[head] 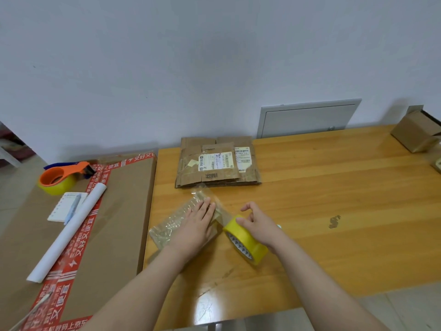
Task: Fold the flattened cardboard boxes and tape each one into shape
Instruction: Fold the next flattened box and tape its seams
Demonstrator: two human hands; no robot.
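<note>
Both forearms outstretched, left grip [199, 223] flat, palm down, fingers straight; right grip [259, 226] curled over tape roll [255, 250].

Flattened cardboard boxes [218, 163]: worn, shipping labels up, stacked flat at the far edge of the table [334, 199]. A small box [167, 225] lies flat nearer the front, glossy clear tape over its top. Yellow tape roll [250, 247] is on edge just right of it; folded-up box [415, 137] is at far right.

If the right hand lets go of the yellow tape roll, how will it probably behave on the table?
The yellow tape roll stands on its round rim, so it would probably roll or topple on the smooth table. Its open core suggests it is fairly light.
</note>
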